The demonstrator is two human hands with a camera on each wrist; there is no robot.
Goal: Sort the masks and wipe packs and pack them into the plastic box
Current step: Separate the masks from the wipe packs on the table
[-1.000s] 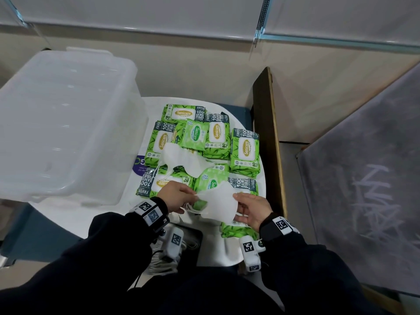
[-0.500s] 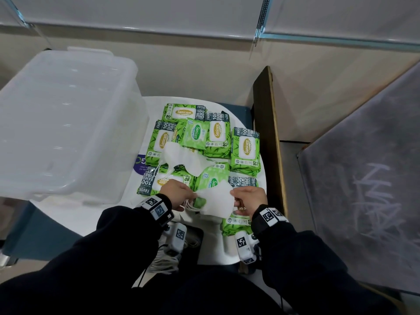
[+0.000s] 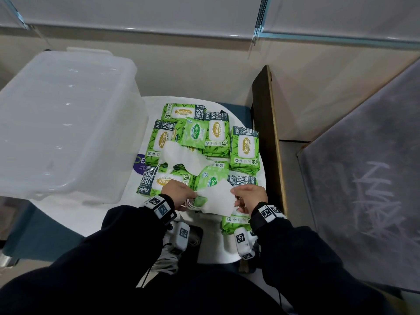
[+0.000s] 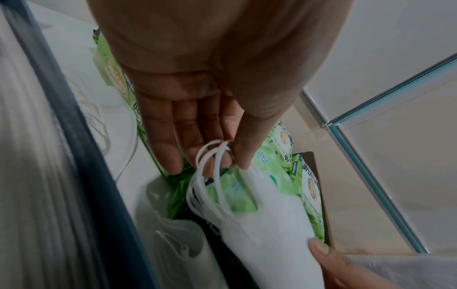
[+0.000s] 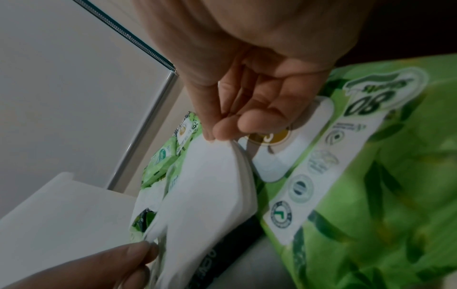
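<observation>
Both hands have drawn slightly nearer the body, left hand pinching the elastic loops and right hand pinching the opposite edge of the stacked white fabric masks, gathered for boxing

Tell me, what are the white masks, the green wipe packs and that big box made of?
Masks: soft matte white fabric, likely non-woven; they bend between both hands. Wipe packs: glossy printed plastic film that crinkles and catches the light. Box: frosted see-through plastic, apparently rigid, with moulded ridges.
</observation>
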